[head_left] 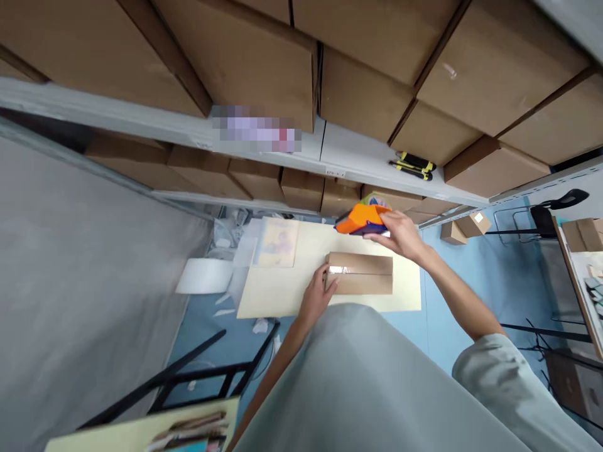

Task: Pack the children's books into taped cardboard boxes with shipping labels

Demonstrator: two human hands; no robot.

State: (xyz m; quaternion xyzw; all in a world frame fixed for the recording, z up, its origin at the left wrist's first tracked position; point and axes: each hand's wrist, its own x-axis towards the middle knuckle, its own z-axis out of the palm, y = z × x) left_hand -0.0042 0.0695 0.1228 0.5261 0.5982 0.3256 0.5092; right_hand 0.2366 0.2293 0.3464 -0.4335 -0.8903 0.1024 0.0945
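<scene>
A long cardboard box (362, 284) lies on the pale yellow tabletop (405, 298), with a strip of shiny tape along part of its top seam near the left end. My left hand (316, 292) rests against that left end, its fingers curved over the edge and holding the box. Above and beyond the box, my right hand (400, 235) grips an orange and dark purple tape dispenser (362, 220) that is lifted off the table. Part of the tape roll shows at the top of the dispenser.
Shelves (358, 150) packed with cardboard boxes overhang the table's far side. Two yellow and black utility knives (412, 166) lie on the shelf. A printed sheet (277, 243) is at the table's left, near a white roll (205, 276). A black metal frame (207, 373) stands lower left.
</scene>
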